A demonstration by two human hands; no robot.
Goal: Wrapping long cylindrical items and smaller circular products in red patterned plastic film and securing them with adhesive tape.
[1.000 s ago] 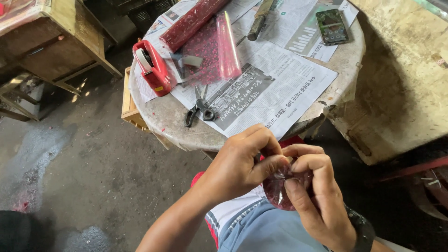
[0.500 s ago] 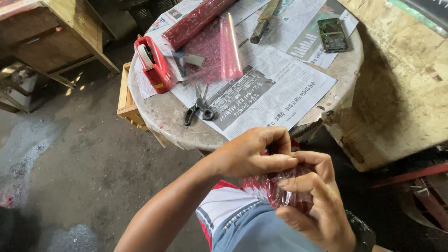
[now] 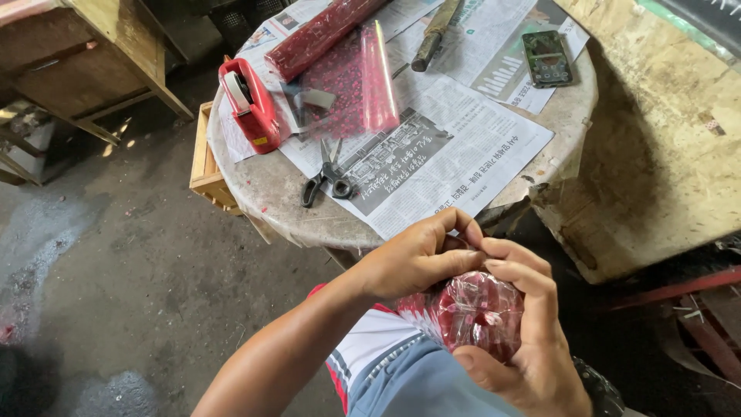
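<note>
Both my hands hold a small round bundle wrapped in red dotted clear film [image 3: 480, 313] over my lap. My left hand [image 3: 417, 259] pinches the film at the bundle's top. My right hand [image 3: 525, 340] cups the bundle from the right and below, fingers curled around it. On the round table ahead lie black scissors [image 3: 328, 176], a red tape dispenser [image 3: 248, 104], a cut sheet of the red film [image 3: 355, 85] and a roll of it [image 3: 320, 35].
Newspaper [image 3: 455, 147] covers the round table [image 3: 270, 201]. A phone [image 3: 546, 58] and a dark wood-handled tool [image 3: 436, 32] lie at its far side. A wooden crate [image 3: 204, 158] sits left of the table, a wooden bench [image 3: 85, 62] at top left, a rough slab [image 3: 664, 147] on the right.
My hands and the bundle have stayed over my lap. The left fingers moved to pinch the film at the top, and the view tilted slightly.
</note>
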